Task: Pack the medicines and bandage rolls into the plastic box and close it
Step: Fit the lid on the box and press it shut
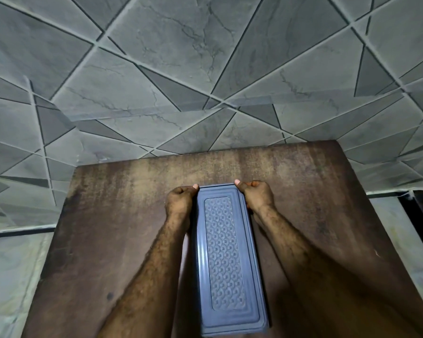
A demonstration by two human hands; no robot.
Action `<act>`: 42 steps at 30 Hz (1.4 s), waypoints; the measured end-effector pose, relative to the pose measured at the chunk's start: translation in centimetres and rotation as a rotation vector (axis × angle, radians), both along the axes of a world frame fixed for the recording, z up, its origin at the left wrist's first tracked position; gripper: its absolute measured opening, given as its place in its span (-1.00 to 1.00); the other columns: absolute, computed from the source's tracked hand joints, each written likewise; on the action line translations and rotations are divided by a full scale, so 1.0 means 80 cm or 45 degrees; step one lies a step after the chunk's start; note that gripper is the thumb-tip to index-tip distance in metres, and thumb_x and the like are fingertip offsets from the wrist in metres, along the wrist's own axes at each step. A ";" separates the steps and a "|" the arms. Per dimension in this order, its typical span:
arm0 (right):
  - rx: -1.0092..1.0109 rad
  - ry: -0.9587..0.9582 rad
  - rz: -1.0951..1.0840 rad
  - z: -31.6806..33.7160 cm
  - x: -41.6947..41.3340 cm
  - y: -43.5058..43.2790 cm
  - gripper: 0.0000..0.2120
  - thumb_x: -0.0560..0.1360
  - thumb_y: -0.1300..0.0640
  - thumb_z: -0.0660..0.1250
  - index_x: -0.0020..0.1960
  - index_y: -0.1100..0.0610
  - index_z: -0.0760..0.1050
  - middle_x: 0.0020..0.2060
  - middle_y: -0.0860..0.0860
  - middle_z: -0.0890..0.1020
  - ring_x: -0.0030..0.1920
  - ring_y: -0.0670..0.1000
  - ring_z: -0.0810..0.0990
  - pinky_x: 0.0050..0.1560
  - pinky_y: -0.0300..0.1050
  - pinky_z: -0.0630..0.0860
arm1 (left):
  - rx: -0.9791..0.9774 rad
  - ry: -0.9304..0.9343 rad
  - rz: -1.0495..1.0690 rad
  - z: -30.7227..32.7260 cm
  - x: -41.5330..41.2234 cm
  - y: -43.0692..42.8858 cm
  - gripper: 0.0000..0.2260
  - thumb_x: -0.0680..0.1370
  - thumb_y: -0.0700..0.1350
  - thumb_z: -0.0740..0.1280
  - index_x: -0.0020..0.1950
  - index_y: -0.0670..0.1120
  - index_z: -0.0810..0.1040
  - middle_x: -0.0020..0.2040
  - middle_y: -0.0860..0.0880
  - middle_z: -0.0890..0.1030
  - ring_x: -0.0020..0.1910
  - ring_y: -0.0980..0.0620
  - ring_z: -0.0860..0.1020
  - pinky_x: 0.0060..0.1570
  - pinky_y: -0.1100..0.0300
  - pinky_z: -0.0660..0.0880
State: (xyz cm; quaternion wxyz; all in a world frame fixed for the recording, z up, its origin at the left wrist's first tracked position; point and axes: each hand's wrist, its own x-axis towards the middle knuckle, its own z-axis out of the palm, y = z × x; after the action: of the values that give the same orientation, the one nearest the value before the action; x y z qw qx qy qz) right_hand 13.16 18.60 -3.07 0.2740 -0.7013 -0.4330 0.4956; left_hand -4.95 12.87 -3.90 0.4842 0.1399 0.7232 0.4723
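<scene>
From the head camera, a long grey-blue plastic box (230,262) lies lengthwise on the brown tabletop (112,215), its near end towards the person. The lid (224,254), with a raised scale-patterned panel, sits on top and covers the whole opening. No medicines or bandage rolls show anywhere on the tabletop, so they are presumably already inside, though the lid hides the contents.

Both hands are at the far end of the box. The left hand (180,200) is curled against the far-left corner and the right hand (255,195) against the far-right corner. On each, the fingers are drawn together into a loose fist, with the thumb tip pressed on the lid's far rim; they look clamped on the corners, but whether the curled fingers hook under the rim cannot be told from this angle.

By my reading, the task is at its last step: pressing the lid home. The risk is uneven seating. Pressure falls only at the far end, so the near end may stay unlatched or lift. A hard push could also slide the box along the smooth tabletop towards the person.
</scene>
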 end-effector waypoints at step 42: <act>-0.089 0.149 -0.196 -0.021 0.027 -0.089 -0.59 0.13 -0.24 0.42 -0.26 0.08 0.62 -0.32 -0.03 0.71 -0.20 0.08 0.69 -0.04 0.09 0.64 | 0.015 -0.163 0.059 0.012 0.017 -0.094 -0.68 0.36 -0.10 0.53 -0.02 -0.29 0.66 -0.09 -0.28 0.71 -0.04 -0.27 0.68 0.06 -0.23 0.59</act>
State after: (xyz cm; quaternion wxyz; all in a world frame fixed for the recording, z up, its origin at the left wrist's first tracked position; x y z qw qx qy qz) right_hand 15.28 11.49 -4.74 0.3115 -0.7113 -0.3437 0.5281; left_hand -3.61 5.34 -2.98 0.5177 0.0954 0.6910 0.4955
